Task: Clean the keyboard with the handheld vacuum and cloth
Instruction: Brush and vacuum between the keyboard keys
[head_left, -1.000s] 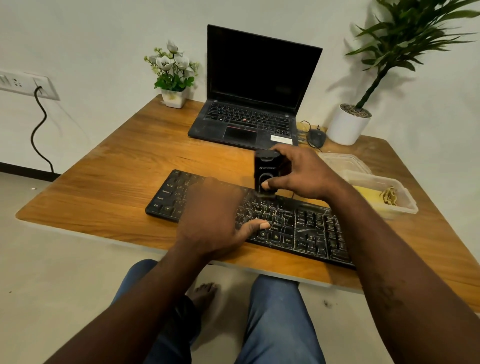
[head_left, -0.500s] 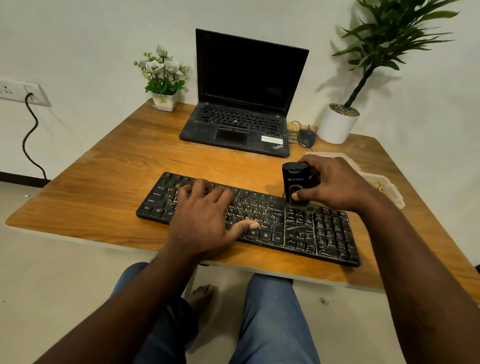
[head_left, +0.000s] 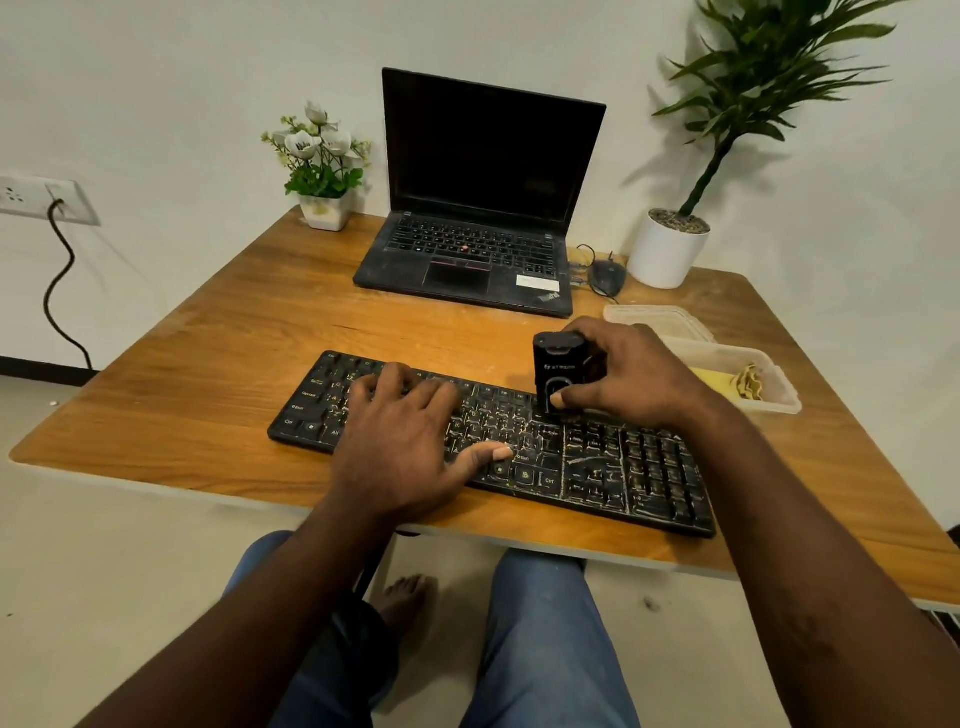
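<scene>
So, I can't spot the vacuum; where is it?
Head view, right of centre: the right hand grips the vacuum upright on the far edge of the keyboard, left of the plastic tub.

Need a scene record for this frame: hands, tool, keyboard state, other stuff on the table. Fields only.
left hand: flat on the keyboard's left-middle keys, fingers spread
right hand: grips the vacuum, thumb on its front
vacuum: upright, nozzle down on the top key rows
keyboard: black, near front edge of the table; pale grit between keys, thickest on its right side
tub: clear plastic, right of keyboard, yellow item inside; lid behind it
back of table: laptop open, screen dark; mouse; flower pot; tall plant
</scene>
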